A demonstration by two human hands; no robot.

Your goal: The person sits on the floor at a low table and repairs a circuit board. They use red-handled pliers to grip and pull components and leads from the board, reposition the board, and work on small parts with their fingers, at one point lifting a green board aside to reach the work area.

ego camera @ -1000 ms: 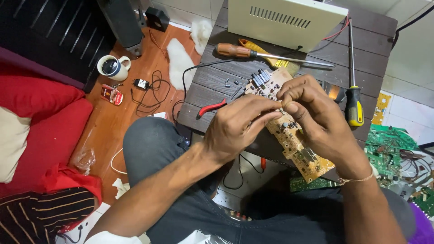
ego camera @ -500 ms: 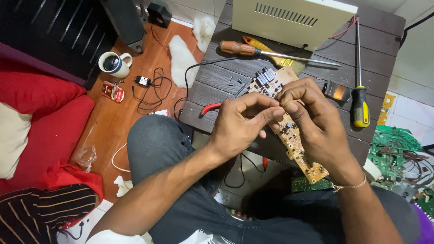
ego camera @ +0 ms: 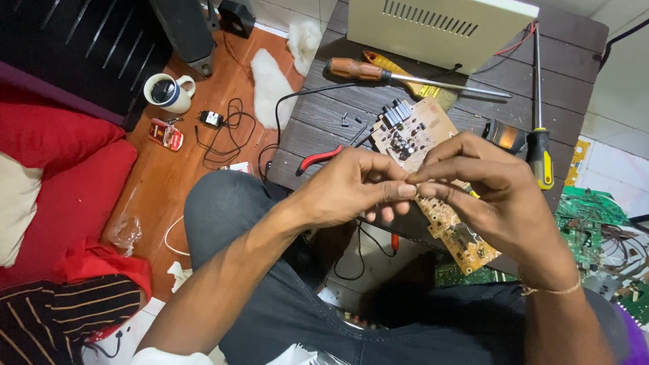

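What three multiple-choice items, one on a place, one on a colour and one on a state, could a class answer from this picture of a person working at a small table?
1. Where does the white mug stand?
A. on the wooden floor beside the table
B. on the dark table
C. on the red cushion

2. What colour is the handle of the big screwdriver lying in front of the cream box?
A. blue
B. orange-brown
C. green

3. How are the two hands placed?
A. flat on the table, far apart
B. fingertips meeting above the tan circuit board
C. each gripping a screwdriver

Answers:
1. A, the mug sits on the orange floorboards near some cables.
2. B, the handle is orange-brown with a long metal shaft.
3. B, the left hand and right hand pinch together at the fingertips over the board; whatever they pinch is too small to make out.
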